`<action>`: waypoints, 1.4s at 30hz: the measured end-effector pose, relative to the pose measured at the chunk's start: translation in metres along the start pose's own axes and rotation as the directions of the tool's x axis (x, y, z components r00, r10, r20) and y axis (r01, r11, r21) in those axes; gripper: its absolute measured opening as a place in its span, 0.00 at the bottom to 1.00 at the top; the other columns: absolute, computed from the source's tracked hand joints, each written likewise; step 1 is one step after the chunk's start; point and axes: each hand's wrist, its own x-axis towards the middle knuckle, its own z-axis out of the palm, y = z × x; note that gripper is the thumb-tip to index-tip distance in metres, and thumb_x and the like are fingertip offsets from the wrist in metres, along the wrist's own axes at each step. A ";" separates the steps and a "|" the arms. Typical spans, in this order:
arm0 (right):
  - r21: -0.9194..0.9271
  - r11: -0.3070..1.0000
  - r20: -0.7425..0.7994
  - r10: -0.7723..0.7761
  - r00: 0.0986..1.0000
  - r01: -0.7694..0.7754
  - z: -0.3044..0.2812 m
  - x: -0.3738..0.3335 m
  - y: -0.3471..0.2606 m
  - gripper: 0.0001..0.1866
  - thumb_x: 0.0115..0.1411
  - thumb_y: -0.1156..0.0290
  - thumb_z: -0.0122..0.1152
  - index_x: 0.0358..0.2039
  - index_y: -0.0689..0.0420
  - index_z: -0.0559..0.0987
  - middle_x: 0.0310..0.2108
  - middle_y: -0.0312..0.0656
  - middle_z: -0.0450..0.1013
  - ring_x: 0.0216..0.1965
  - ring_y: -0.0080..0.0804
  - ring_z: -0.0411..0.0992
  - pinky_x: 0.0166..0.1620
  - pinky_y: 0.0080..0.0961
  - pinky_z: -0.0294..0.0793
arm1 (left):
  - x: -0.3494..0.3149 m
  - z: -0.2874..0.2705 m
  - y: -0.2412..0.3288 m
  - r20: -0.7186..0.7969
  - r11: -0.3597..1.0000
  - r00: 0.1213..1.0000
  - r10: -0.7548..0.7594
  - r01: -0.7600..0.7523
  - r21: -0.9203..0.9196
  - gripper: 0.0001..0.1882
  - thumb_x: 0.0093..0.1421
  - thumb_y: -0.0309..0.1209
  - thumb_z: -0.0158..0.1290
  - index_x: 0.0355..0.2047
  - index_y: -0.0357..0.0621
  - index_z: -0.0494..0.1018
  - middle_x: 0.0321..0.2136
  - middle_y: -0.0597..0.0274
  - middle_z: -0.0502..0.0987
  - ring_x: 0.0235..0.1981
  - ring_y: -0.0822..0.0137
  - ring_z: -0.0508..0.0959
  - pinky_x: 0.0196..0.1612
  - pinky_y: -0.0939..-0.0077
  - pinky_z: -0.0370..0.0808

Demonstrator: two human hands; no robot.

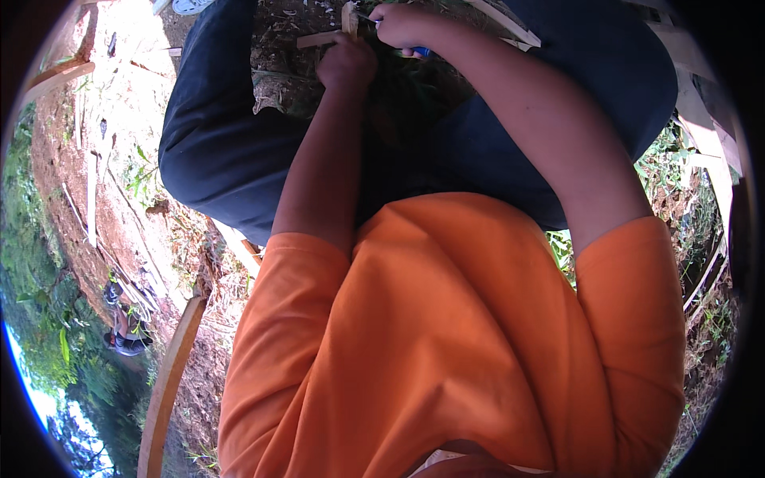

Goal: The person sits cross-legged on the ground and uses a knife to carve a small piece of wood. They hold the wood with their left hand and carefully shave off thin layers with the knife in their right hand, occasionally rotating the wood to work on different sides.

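Observation:
At the top of the head view, between my dark-trousered legs, my left hand [347,62] is closed round the lower end of a short, pale wooden piece [349,19]. A second light wood strip [315,40] juts out leftward beside that hand; I cannot tell whether the two are joined. My right hand [403,29] is closed round a blue-handled tool [423,52]. The tool's thin dark metal end points left and reaches the upper part of the wooden piece. Its exact kind is hidden by my fingers.
A long curved-looking wooden board [170,382] stands at the lower left. More planks [701,127] lie along the right rim. Thin sticks [92,199] are scattered on sunlit earth. Another person [127,341] is far off at the left. A light shoe [190,6] shows at the top.

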 end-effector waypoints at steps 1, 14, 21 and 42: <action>0.025 1.000 -0.023 0.011 1.000 -0.010 0.005 -0.003 -0.001 0.20 0.59 0.75 0.45 0.51 0.57 0.76 0.21 0.48 0.76 0.16 0.39 0.74 0.19 0.39 0.74 | 0.002 0.001 -0.001 0.021 1.000 1.000 -0.003 0.003 0.005 0.28 0.70 0.49 0.38 0.56 0.36 0.65 0.45 0.39 0.81 0.48 0.45 0.82 0.49 0.50 0.78; 0.095 0.993 -0.115 0.083 0.990 -0.072 0.009 0.014 -0.025 0.17 0.63 0.72 0.45 0.50 0.51 0.75 0.21 0.47 0.76 0.18 0.41 0.76 0.21 0.40 0.76 | 0.019 -0.007 0.003 0.063 1.000 0.998 0.019 -0.019 0.008 0.26 0.69 0.47 0.40 0.54 0.36 0.66 0.49 0.40 0.79 0.51 0.45 0.81 0.52 0.50 0.77; 0.239 0.956 -0.071 0.192 0.979 -0.170 0.011 0.036 -0.011 0.20 0.65 0.69 0.45 0.56 0.48 0.74 0.24 0.45 0.78 0.19 0.34 0.76 0.22 0.35 0.75 | 0.010 -0.023 0.006 0.107 0.995 0.994 -0.029 0.039 -0.096 0.29 0.69 0.49 0.40 0.53 0.32 0.64 0.46 0.32 0.78 0.50 0.37 0.79 0.53 0.48 0.76; 0.064 0.993 0.056 0.091 0.994 -0.094 -0.005 0.003 -0.024 0.19 0.61 0.75 0.44 0.52 0.53 0.75 0.23 0.51 0.76 0.18 0.40 0.75 0.20 0.40 0.74 | 0.039 0.025 -0.026 -0.057 0.986 0.988 0.146 -0.150 -0.068 0.25 0.67 0.47 0.41 0.48 0.34 0.69 0.42 0.34 0.80 0.46 0.38 0.81 0.50 0.47 0.77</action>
